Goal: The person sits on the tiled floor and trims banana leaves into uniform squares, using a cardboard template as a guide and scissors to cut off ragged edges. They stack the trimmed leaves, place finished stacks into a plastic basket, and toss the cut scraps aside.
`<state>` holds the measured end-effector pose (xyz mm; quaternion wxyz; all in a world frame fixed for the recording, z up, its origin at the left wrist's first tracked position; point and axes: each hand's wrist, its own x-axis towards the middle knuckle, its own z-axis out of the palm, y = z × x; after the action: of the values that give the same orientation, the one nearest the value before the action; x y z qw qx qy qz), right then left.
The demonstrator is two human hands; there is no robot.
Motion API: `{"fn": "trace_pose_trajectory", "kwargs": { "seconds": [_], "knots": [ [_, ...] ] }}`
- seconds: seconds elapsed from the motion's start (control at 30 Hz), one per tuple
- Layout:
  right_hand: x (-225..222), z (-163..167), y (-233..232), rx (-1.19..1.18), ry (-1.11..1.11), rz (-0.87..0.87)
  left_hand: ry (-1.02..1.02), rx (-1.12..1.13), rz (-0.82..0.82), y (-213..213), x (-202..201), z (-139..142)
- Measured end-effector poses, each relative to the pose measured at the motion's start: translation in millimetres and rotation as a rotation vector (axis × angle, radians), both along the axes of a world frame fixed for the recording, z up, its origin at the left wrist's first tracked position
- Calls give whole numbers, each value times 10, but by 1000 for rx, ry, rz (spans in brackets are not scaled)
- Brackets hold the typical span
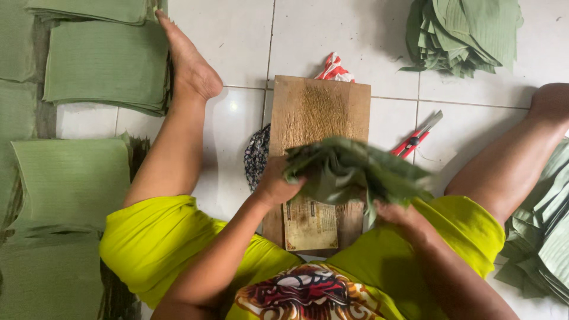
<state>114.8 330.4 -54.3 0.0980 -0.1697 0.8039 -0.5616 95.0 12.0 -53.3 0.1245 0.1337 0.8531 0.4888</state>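
Observation:
Both my hands hold a blurred bundle of green banana leaf pieces (349, 172) just above a worn wooden cutting board (320, 106) lying on the tiled floor between my legs. My left hand (274, 185) grips the bundle's left end. My right hand (398, 212) holds its right underside, partly hidden by the leaves. A red-handled utility knife (415, 137) lies on the tile just right of the board.
Neat stacks of cut leaf sheets (106, 65) lie at the left, near my left foot (188, 59). A fanned pile of leaves (462, 32) sits at the top right, more leaves (542, 231) at the right edge. A patterned cloth (256, 155) and a red-white bag (335, 68) peek from under the board.

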Motion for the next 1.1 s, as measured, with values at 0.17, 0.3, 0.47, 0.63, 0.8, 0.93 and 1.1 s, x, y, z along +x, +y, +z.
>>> {"fn": "trace_pose_trajectory", "kwargs": {
  "seconds": [0.17, 0.3, 0.47, 0.63, 0.8, 0.93, 1.1],
  "knots": [
    [-220, 156, 268, -501, -727, -288, -330, 586, 331, 113, -126, 101],
    [-152, 132, 167, -1203, -786, -282, -516, 933, 599, 146, -165, 109],
    [209, -72, -322, -1288, -789, -242, -508, 960, 925, 375, -63, -53],
    [-119, -197, -515, -769, -761, -565, -360, 1100, 779, 439, -5, -83],
    [-666, -168, -341, -684, -630, -393, -466, 1583, 398, -346, -264, -10],
    [-1085, -158, -212, -541, -645, -172, -600, 1551, 153, -811, -493, -185],
    [-1390, -284, -448, -171, -766, -111, -658, 979, 471, -624, -527, -694]
  ]
}}
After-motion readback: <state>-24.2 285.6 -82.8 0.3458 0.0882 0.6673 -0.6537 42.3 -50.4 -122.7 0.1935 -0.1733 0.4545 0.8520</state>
